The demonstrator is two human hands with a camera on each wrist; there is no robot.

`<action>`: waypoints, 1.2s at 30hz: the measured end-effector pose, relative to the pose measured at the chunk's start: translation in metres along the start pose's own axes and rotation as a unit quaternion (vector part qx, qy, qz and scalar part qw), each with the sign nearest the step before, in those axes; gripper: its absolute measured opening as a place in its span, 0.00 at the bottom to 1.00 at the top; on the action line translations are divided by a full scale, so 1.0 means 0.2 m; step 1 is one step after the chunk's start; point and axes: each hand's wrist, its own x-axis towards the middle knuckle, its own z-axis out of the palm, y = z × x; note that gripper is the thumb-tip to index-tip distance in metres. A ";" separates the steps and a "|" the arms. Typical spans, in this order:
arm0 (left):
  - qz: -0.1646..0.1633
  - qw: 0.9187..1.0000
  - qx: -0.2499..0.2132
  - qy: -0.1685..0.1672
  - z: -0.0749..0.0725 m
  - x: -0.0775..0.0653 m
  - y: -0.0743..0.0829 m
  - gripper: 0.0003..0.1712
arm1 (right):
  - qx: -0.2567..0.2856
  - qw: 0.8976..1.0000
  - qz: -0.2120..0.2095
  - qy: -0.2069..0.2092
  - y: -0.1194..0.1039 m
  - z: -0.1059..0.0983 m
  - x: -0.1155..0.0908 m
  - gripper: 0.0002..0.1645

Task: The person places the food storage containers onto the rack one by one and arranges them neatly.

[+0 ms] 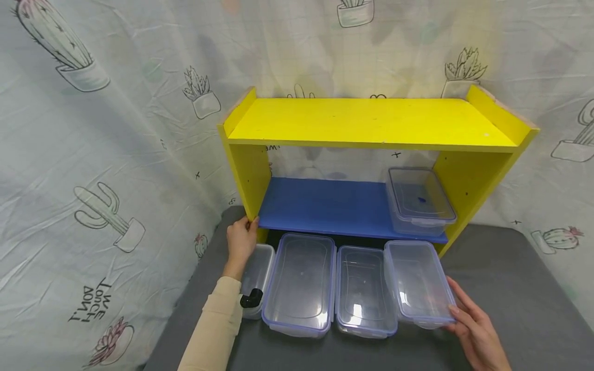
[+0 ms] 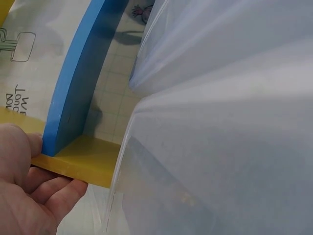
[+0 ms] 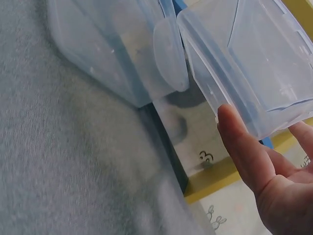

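My left hand (image 1: pixel 242 241) grips the front edge of the left side panel of a yellow shelf unit (image 1: pixel 380 121), where the blue board (image 1: pixel 325 203) meets it. In the left wrist view the thumb and curled fingers (image 2: pixel 58 193) lie on either side of that yellow edge. With thumb and fingers, my right hand (image 1: pixel 475 322) holds the near right corner of a clear plastic food container (image 1: pixel 419 281) with a blue-rimmed lid. This container is tilted and partly overlaps another clear container (image 1: pixel 364 293) to its left. In the right wrist view the thumb presses against the held container (image 3: pixel 269 63).
A large clear container (image 1: pixel 301 283) and a smaller one (image 1: pixel 257 273) lie to the left on the grey surface (image 1: pixel 515 278). Another container (image 1: pixel 419 198) stands on the blue board's right end. A cactus-print curtain (image 1: pixel 139 139) hangs behind and at the left.
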 end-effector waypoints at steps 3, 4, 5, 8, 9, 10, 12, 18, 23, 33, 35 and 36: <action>-0.004 1.000 -0.002 -0.006 0.00 0.00 0.00 0.16 | -0.011 1.000 -0.004 -0.001 0.00 0.01 0.01 0.36; -0.005 1.000 -0.002 -0.008 0.01 0.00 0.00 0.16 | -0.020 1.000 -0.002 0.003 0.01 0.02 0.01 0.35; -0.006 1.000 -0.002 -0.009 0.01 0.00 0.00 0.16 | -0.029 1.000 0.002 0.008 0.01 0.02 0.02 0.35; -0.010 1.000 -0.003 -0.012 0.01 0.00 0.00 0.16 | -0.056 0.998 0.017 0.024 0.01 0.04 0.02 0.35; -0.011 1.000 -0.002 -0.011 0.01 0.00 0.00 0.16 | -0.062 0.997 0.020 0.027 0.01 0.05 0.03 0.35; -0.011 1.000 -0.003 -0.010 0.01 0.00 0.00 0.16 | -0.068 0.997 0.023 0.030 0.01 0.05 0.03 0.35; -0.009 1.000 -0.005 -0.007 0.01 0.00 0.00 0.16 | -0.071 0.997 0.022 0.031 0.02 0.07 0.04 0.35; -0.007 1.000 -0.005 -0.006 0.00 0.00 0.00 0.16 | -0.045 0.999 -0.007 0.012 0.02 0.12 0.09 0.35; -0.014 1.000 -0.004 -0.009 0.00 0.00 0.00 0.16 | -0.036 0.999 -0.013 0.009 0.02 0.16 0.13 0.35; -0.013 1.000 -0.001 -0.019 0.00 0.00 0.00 0.17 | -0.070 0.997 -0.008 0.016 0.01 0.22 0.18 0.34; -0.014 1.000 -0.001 -0.020 -0.01 0.00 0.00 0.17 | -0.078 0.997 -0.005 0.018 0.02 0.23 0.19 0.34; -0.015 1.000 -0.001 -0.020 -0.01 0.00 0.00 0.18 | -0.081 0.997 -0.004 0.019 0.02 0.23 0.20 0.34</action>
